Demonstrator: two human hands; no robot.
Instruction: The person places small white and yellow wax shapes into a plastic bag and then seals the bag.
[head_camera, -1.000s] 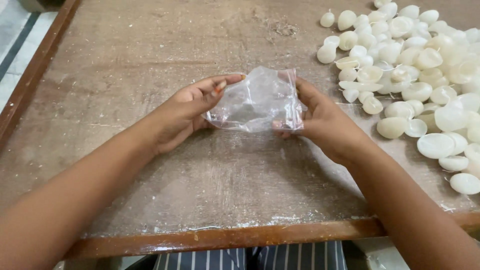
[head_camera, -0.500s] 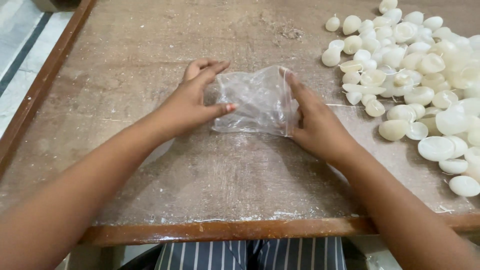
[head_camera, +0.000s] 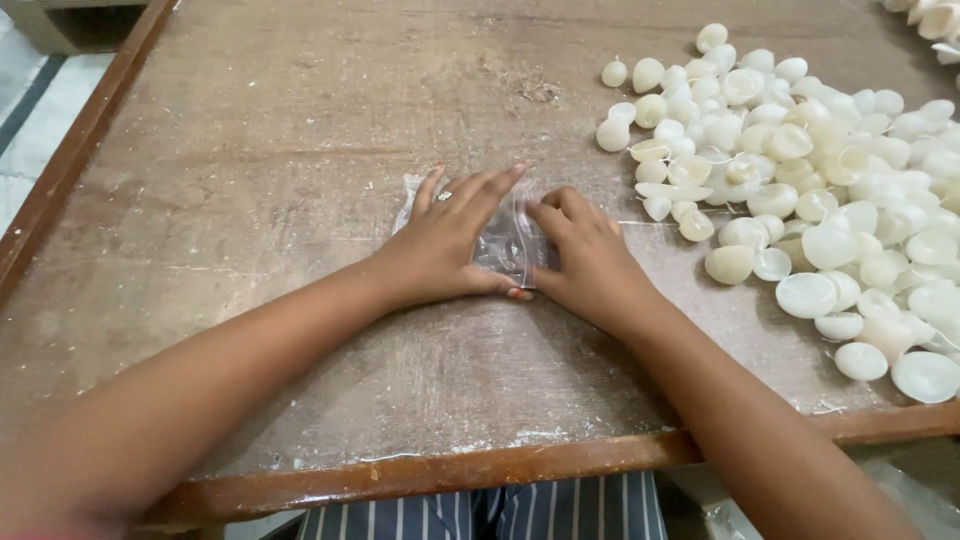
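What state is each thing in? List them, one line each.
clear plastic bag: flat on the table, pressed under both hands.
left hand: open, palm down on the bag.
right hand: fingers curled, resting on the bag's right edge.
white shells: loose in a heap, untouched.
wooden table: worn, dusty.

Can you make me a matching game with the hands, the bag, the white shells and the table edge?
Things:
1. left hand
2. clear plastic bag
3. white shells
4. table edge

States or places:
A. heaped on the right of the table
B. reddish-brown wood
C. flat on top of the bag
D. see-through, pressed under both hands

Pairs: 1-C, 2-D, 3-A, 4-B
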